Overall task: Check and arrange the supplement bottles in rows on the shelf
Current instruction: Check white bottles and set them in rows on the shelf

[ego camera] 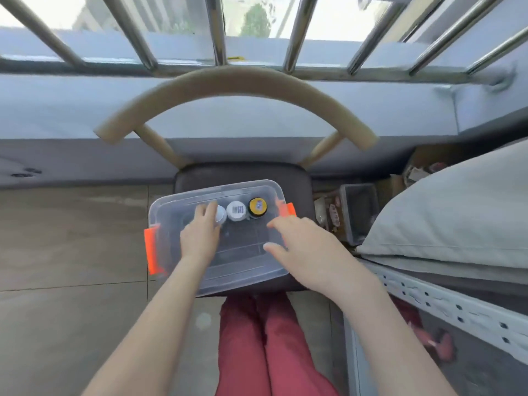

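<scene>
**Three bottles lined up on the clear bin**

The supplement bottles stand in a short row along the far side of the clear plastic bin [171,212], apparently on its lid. The left bottle [221,216] has a plain white top. The middle bottle [236,210] is white too, with a barcode label across its top. The right bottle [257,207] is dark, with a yellow top and a small label. All three stand close together, the left two nearly touching.

Your left hand [200,235] reaches over the lid, and its fingers [206,211] lie against the left bottle. You cannot tell whether they close round it. Your right hand [300,247] hovers over the right end of the bin, fingers spread and loose, holding nothing; it is blurred.

The bin has orange latches [151,250] at both ends and sits on the dark seat of a chair [243,172] with a curved beige backrest. Grey floor tiles [71,238] spread to the left. Beyond the chair a pale blue sill runs under metal window bars [217,30]. On the right lies a bed with a grey pillow [457,210] on a white perforated frame [457,305], and a small grey box [360,212] sits between chair and bed.
</scene>
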